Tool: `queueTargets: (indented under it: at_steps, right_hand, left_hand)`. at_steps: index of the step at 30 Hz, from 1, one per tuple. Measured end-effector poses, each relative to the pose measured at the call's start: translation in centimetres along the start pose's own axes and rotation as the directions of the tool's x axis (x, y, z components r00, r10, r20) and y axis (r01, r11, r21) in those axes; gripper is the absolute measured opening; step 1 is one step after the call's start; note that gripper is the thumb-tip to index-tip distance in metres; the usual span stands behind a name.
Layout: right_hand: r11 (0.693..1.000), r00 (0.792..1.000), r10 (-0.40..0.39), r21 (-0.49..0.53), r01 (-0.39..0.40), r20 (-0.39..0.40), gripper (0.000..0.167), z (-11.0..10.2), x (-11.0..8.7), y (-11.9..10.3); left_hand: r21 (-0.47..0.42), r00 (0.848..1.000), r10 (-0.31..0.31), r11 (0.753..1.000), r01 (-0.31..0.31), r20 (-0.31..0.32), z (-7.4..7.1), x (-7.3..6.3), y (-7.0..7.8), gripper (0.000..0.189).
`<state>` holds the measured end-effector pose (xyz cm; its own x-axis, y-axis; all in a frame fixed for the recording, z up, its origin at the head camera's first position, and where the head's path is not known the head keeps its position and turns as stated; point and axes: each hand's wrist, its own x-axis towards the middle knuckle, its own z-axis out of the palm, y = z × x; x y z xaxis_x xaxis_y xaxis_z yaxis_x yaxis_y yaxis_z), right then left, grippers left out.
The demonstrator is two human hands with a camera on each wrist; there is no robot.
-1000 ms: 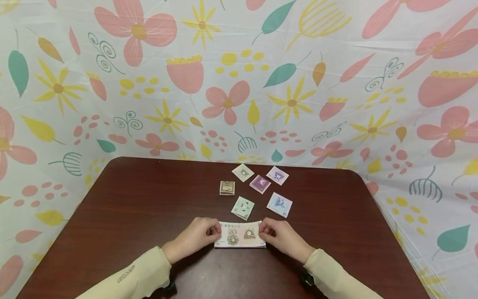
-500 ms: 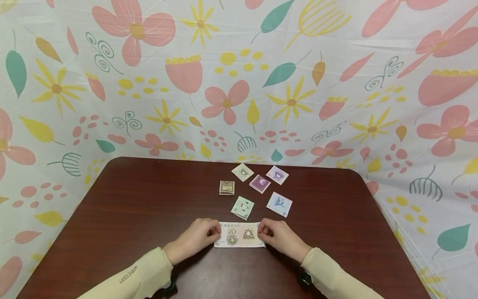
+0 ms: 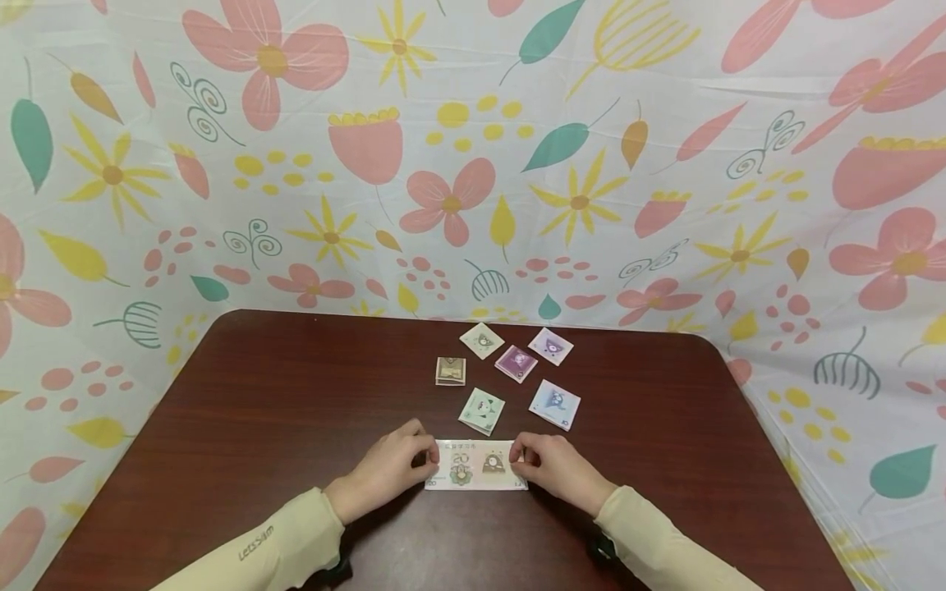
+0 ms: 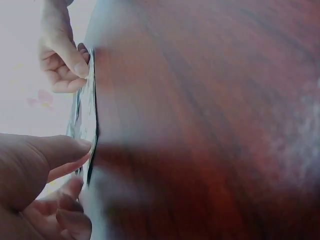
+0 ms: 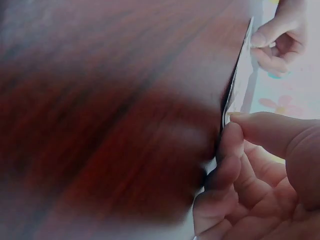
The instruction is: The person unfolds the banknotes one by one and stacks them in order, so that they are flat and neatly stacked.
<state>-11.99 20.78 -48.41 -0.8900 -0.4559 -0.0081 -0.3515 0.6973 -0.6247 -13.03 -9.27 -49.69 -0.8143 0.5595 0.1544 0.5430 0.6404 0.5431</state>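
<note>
A pale play banknote (image 3: 476,465) printed with a 20 lies lengthwise between the hands, near the middle of the table. Its left end is pinched by my left hand (image 3: 395,461), thumb on top in the left wrist view. At the opposite short end, my right hand (image 3: 557,468) pinches the paper between thumb and forefinger. From the right wrist side, the thumb (image 5: 265,127) presses over the note's edge and the other fingers curl beneath. The note looks flat and close to the tabletop.
Beyond the note lie several folded banknotes: green (image 3: 482,410), blue (image 3: 554,404), brown (image 3: 450,371), dark purple (image 3: 516,363), light purple (image 3: 550,345) and pale green (image 3: 482,340). The dark red wooden table (image 3: 296,386) backs onto a flower-patterned cloth (image 3: 451,287).
The banknote's sagging upper edge has straightened and it now looks flatter. My left hand's knuckles have risen slightly; both hands keep their places at the ends.
</note>
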Motion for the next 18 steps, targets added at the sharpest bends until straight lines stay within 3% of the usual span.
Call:
queueTargets:
  at_steps: [10,18]
  right_hand:
    - [1.000,1.000,0.009,-0.001,-0.009,0.028,0.011,-0.20,0.02,0.25]
    - [1.000,0.999,0.015,0.006,-0.015,0.038,0.012,-0.28,-0.02,0.26]
  left_hand:
    - [0.050,0.995,0.021,0.998,-0.026,0.095,-0.80,-0.04,-0.11,0.036]
    - [0.040,0.993,0.049,0.998,-0.053,0.105,-0.83,-0.19,-0.34,0.028]
